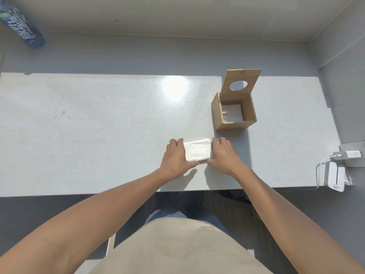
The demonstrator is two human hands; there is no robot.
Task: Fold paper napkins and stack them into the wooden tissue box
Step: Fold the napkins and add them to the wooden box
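A folded white paper napkin lies flat on the pale table, near its front edge. My left hand grips the napkin's left side, thumb under the near edge. On the right side, my right hand holds it in the same way. Behind and to the right stands the wooden tissue box, its hinged lid with a round hole raised upright. Inside the box, white folded napkins rest on the bottom.
A white charger with cables and a white device sit at the table's right edge. A blue printed bag lies at the far left on the floor. Grey walls close in behind and to the right.
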